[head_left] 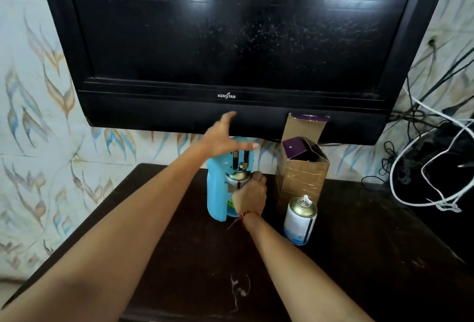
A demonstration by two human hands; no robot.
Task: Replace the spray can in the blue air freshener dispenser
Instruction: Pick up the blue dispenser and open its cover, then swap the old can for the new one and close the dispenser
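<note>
The blue dispenser [216,193] stands open near the back edge of the bench [179,257], a can [237,180] seated inside it. The right hand [252,193] grips that can; the left hand [225,137] hovers above with fingers spread. A second can [300,221] stands just right, before an open box [300,175].

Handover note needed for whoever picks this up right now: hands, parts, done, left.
Left hand: open, fingers spread above the blue plastic dispenser, not gripping it.
Right hand: closed on the metal spray can seated in the dispenser's open cavity.
Second white spray can with gold top stands on the dark wooden table, in front of the opened cardboard box.
Done: dispenser opened, batteries visible.
Unclear which can is new. Left: finish swap, close the cover.
</note>
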